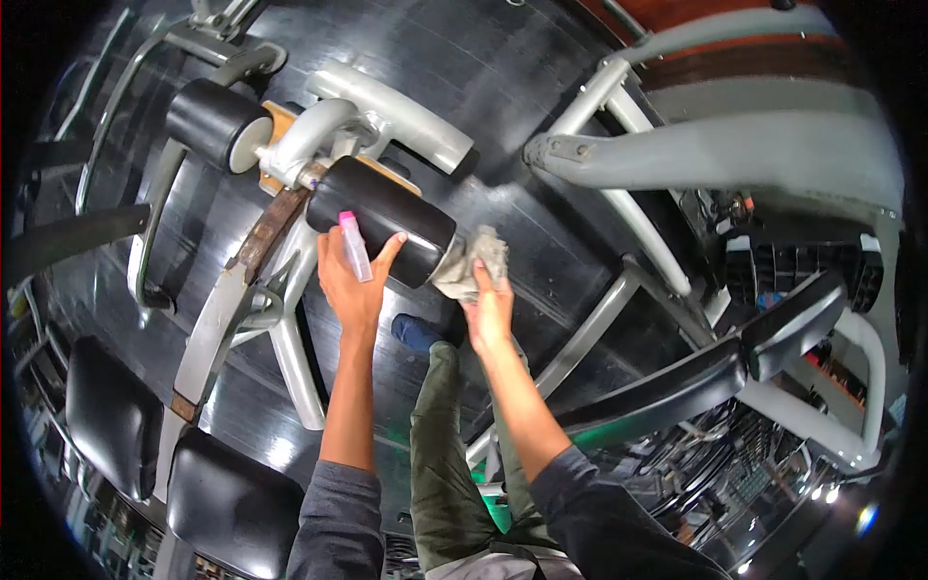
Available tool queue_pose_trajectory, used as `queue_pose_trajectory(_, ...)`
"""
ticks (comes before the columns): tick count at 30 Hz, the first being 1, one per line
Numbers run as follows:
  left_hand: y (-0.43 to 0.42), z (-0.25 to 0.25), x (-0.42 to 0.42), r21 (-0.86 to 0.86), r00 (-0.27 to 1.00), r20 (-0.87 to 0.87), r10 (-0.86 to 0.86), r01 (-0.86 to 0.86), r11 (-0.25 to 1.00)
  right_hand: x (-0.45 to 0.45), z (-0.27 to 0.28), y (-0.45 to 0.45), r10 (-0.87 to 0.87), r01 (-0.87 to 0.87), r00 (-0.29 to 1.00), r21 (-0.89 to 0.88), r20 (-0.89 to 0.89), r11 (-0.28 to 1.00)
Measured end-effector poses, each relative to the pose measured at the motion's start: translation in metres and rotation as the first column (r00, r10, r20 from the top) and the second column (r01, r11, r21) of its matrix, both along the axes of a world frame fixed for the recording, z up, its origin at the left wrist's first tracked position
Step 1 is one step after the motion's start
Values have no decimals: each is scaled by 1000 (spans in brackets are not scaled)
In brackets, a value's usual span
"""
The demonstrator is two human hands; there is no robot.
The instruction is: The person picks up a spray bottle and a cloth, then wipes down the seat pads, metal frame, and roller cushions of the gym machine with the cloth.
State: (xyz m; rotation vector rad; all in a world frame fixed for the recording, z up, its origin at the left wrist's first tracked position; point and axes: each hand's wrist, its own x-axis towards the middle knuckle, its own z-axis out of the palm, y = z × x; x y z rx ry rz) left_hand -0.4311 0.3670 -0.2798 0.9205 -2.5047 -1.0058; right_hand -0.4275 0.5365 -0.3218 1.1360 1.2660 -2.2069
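Observation:
A small clear bottle with a pink top is in my left hand, whose fingers also rest against a black padded roller. My right hand grips a crumpled greyish cloth, which touches the white end of that roller. The roller sits on a grey metal frame of an exercise machine. On the frame's other side is a second black roller with a white end cap.
Two black seat pads lie at the lower left on a grey beam. To the right stand another machine's thick grey arm and a long black bench pad. Dark flooring runs beneath, and my shoe is below the roller.

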Motion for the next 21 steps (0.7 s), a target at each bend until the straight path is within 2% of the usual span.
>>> queue_pose_trajectory(2, 1, -4, 2, -33, 999, -21, -27, 26, 999, 6, -11, -18, 45, -44, 998, 37, -35, 998)
queue_pose_trajectory(4, 0, -9, 2, -77, 996, -55, -70, 66, 995, 2, -22, -34, 80, -49, 975, 152, -207, 987)
queue_pose_trajectory(6, 1, -15, 4, -36, 997, -56, -55, 53, 998, 5, -22, -40, 234, -106, 940, 438, -248, 893)
queue_pose_trajectory(8, 2, -18, 4, 10, 997, -64, -34, 35, 999, 21, -14, -47, 300, -135, 935, 591, -189, 795)
queue_pose_trajectory(10, 2, -19, 5, -49, 998, -46, -41, 39, 998, 37, -2, -56, 273, -59, 915, 570, -297, 820)
queue_pose_trajectory(11, 3, -20, 5, -6, 998, -57, -28, 27, 1000, 45, 4, -58, 277, -84, 920, 551, -278, 830)
queue_pose_trajectory(14, 3, -18, 6, -28, 999, -42, -33, 32, 999, 64, 11, -62, 244, -136, 956, 493, -161, 859)
queue_pose_trajectory(17, 5, -15, 6, 36, 998, -48, -29, 31, 999, 72, -5, -69, 125, -33, 975, 439, -184, 898)
queue_pose_trajectory(21, 0, -24, 9, -48, 994, -71, -82, 79, 996, 46, -18, -61, 185, -112, 980, 553, -78, 825)
